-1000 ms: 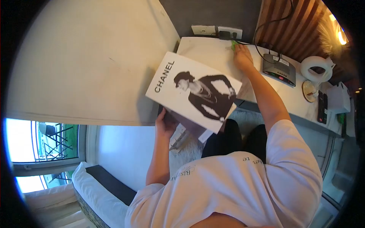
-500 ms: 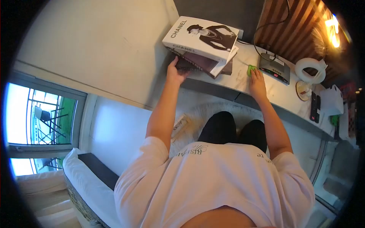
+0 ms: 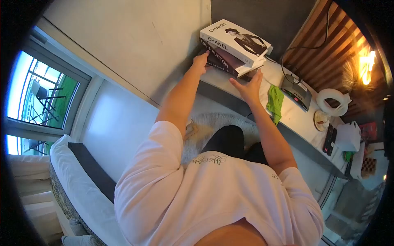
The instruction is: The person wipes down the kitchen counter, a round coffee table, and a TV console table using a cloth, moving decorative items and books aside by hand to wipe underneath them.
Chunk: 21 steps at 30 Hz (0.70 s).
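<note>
Left hand (image 3: 200, 62) touches book stack (image 3: 230, 50), grip unclear; right hand (image 3: 249, 88) is near, grip wide.

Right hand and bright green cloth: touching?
Apart. The head view shows a strip of pale marbled countertop between the right hand and the bright green cloth.

The white counter (image 3: 300, 125) has a pile of books (image 3: 236, 45) at one end. A green cloth (image 3: 275, 103) lies by its front edge, near a black box (image 3: 296, 91). Farther along are a white ring (image 3: 322, 99) and remotes (image 3: 329, 140).
</note>
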### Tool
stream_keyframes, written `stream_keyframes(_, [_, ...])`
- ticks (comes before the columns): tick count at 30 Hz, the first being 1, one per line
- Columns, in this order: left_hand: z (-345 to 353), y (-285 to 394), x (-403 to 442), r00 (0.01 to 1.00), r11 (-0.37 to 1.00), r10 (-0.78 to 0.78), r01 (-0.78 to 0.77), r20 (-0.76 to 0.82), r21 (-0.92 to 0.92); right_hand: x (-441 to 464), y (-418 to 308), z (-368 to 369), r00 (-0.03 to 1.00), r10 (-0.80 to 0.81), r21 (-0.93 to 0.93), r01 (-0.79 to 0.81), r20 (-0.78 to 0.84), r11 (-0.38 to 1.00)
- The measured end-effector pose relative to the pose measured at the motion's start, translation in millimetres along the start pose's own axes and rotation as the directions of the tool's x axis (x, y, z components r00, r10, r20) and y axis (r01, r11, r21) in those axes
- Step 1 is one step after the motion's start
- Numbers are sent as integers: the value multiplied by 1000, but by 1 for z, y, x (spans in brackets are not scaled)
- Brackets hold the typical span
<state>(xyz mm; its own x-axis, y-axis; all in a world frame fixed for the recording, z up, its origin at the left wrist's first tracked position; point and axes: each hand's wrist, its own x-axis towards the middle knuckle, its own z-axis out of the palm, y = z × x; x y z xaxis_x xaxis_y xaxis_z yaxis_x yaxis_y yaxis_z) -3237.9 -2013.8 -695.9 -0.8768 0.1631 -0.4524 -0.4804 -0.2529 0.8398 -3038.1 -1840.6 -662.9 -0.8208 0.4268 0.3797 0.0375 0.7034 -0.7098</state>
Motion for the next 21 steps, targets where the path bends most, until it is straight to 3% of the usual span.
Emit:
stream_keyframes(2, [0, 7, 0, 988, 961, 77, -39, -132, 274, 2, -4, 8, 999, 48, -37, -48, 10, 998])
stream_keyframes(5, [9, 21, -34, 949, 860, 190, -37, -252, 509, 10, 1, 15, 999, 15, -69, -18, -42, 997])
stream_keyframes(8, [-3, 15, -10, 843, 463, 497, -57, -206, 884, 18, 11, 21, 999, -37, 137, 31, 37, 990])
stream_keyframes(11, [3, 27, 13, 714, 458, 686, -269, -145, 847, 17, 14, 19, 999, -22, 133, 17, 32, 991])
stream_keyframes(14, [24, 60, 3, 834, 777, 542, -451, -103, 440, 23, 19, 14, 999, -8, 213, -2, 45, 977])
stream_keyframes(15, [9, 52, 56, 878, 841, 477, -442, -42, 312, 21, 18, 8, 997, 1, 191, -15, 75, 981])
stream_keyframes(17, [7, 53, 48, 799, 693, 602, -514, -12, 505, 17, 14, -7, 991, 15, 149, -35, 132, 988])
stream_keyframes(18, [9, 57, 36, 752, 599, 660, -537, 15, 594, 15, 21, -17, 993, -69, 9, 69, 100, 998])
stream_keyframes(21, [15, 66, -6, 863, 802, 493, -402, -111, 441, -7, 40, -77, 951, -276, -477, 308, 139, 823])
